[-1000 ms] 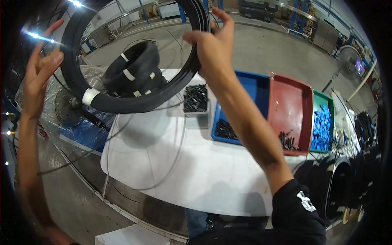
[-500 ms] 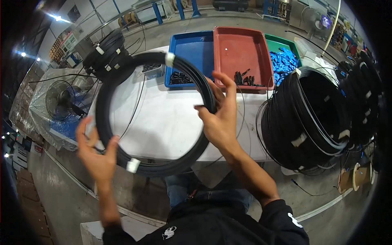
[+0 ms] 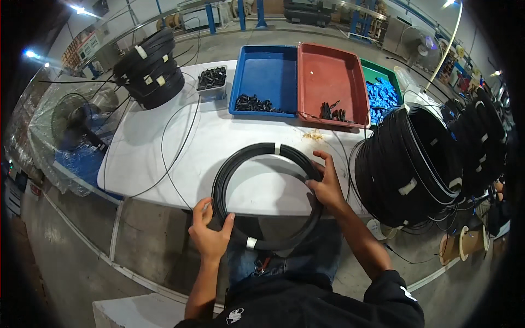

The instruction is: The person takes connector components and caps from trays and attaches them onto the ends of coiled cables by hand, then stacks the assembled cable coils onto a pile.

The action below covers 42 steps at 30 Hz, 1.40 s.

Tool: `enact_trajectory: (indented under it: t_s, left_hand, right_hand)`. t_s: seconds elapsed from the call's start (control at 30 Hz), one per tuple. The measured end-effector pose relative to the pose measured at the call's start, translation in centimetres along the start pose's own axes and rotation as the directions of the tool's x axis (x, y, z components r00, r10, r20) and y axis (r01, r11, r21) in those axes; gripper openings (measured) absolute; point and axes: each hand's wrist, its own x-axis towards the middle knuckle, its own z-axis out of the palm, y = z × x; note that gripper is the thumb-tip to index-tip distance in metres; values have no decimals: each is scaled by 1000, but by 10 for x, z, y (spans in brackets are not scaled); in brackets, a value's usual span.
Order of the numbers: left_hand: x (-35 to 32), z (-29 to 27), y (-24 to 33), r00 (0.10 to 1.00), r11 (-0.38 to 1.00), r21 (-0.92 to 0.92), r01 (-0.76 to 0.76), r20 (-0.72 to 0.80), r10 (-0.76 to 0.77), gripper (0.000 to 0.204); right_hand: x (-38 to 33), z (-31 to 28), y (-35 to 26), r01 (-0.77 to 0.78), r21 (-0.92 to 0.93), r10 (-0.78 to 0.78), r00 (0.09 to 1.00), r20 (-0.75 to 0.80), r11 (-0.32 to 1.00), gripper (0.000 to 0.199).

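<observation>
A ring-shaped coil of black cable [image 3: 220, 186], bound with white tape at its top and lower edge, is tilted over the front edge of the table. My left hand [image 3: 210, 232] grips its left side, with the thumb across the coil and the fingers at its outer edge. On the right side, my right hand [image 3: 330, 188] is closed round the coil, thumb toward the inside. The fingertips behind the coil are partly hidden.
Blue [image 3: 266, 71], red [image 3: 333, 82] and green [image 3: 387, 71] trays with small parts line the back of the white table [image 3: 147, 164]. Beside them stands a tub of black parts [image 3: 212, 82]. Taped cable coils are stacked at left [image 3: 150, 76] and right [image 3: 404, 164]. A loose cable crosses the left side.
The coil has come down and toward me, moving right, and sits lower over the table's front edge. Both hands moved with it; the left hand shifted right. The stacked coils at left are now uncovered.
</observation>
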Motion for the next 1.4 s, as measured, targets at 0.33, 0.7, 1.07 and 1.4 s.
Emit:
enact_trajectory:
  t_s: [0.33, 0.7, 1.07, 1.4]
  left_hand:
    - [32, -13, 1, 987, 977, 210, 25, 150, -58, 71]
    - [68, -33, 13, 959, 927, 263, -269, 161, 233, 46]
    - [171, 63, 4, 531, 924, -150, -353, 781, 330, 60]
    - [211, 110, -12, 480, 940, -337, -42, 819, 315, 55]
  right_hand:
    - [112, -32, -58, 310, -818, -500, 866, 33, 484, 33]
    - [185, -12, -13, 261, -939, -641, 766, 58, 226, 28]
    - [154, -6, 2, 303, -906, -600, 797, 71, 295, 35]
    - [156, 4, -1, 422, -671, -556, 831, 17, 609, 37]
